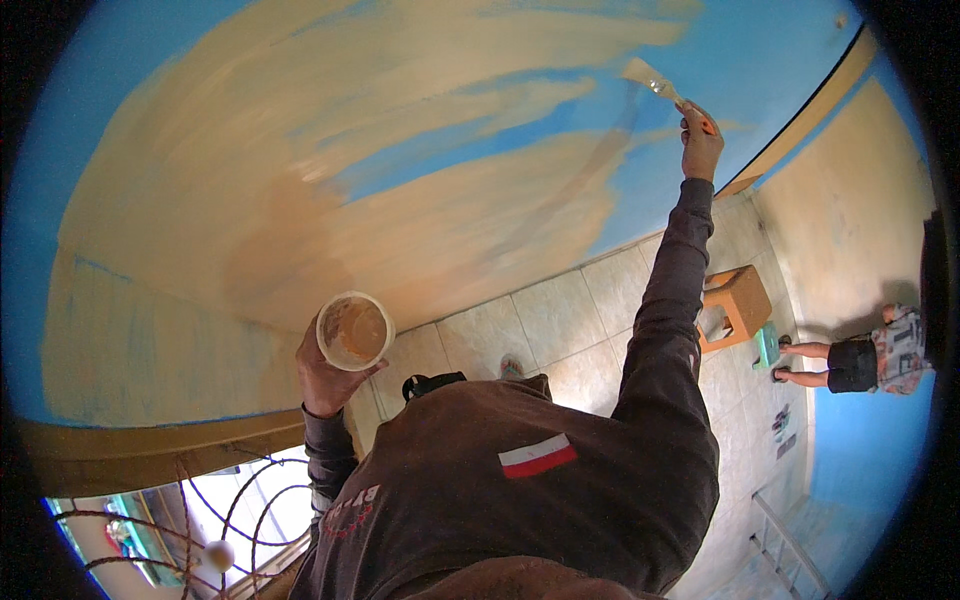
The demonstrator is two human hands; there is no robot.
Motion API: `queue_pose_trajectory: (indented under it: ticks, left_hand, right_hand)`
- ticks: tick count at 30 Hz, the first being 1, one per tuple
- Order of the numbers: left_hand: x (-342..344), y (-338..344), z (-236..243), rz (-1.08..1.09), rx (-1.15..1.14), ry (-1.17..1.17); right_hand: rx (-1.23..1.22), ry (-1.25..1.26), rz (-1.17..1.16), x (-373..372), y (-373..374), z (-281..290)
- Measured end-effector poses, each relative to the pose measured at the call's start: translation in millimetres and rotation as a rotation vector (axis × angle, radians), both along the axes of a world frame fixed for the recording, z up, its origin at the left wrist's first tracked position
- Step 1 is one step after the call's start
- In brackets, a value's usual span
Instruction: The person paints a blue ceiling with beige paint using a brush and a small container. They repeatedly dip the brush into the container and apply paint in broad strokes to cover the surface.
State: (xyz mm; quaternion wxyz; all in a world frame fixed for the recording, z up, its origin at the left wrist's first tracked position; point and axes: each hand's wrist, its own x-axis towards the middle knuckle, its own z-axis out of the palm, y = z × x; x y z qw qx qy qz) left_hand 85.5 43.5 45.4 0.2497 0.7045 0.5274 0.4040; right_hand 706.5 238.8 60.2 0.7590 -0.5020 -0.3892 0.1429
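My right hand (pixel 702 148) reaches far up and to the right, closed around the orange handle of a paintbrush (pixel 655 80). The brush's pale bristles touch or nearly touch the wall (pixel 400 178), which is blue with broad streaks of beige paint over much of it. Held near my body at the left, a round whitish tub (pixel 357 331) has beige paint inside and smeared on its wall. My left hand (pixel 325 372) is wrapped around the tub from its left and lower side. Its far fingers are hidden behind the tub.
A brown wooden stool (pixel 738 308) and a small green stool (pixel 767 345) stand on the tiled floor (pixel 560 310) to the right. Beyond them is another person (pixel 860 365) in dark shorts. A ladder (pixel 790 545) is at lower right, a window with curved metal bars (pixel 230 520) at lower left.
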Motion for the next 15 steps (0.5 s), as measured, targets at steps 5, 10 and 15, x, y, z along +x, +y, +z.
queue_pose_trajectory:
  ticks: [5,10,15]
  left_hand:
    - [1.3,-0.5,-2.8,-0.016,0.012,-0.058]
    - [2.8,-2.0,-2.5,-0.013,0.043,0.009]
    - [6.2,-0.4,-5.6,0.003,0.059,0.026]
  right_hand:
    - [0.065,0.015,-0.195,8.7,-13.2,-7.9]
    - [0.152,-0.298,-0.595,-1.9,0.5,-4.2]
    - [0.106,-0.685,-0.763,-54.5,34.5,8.9]
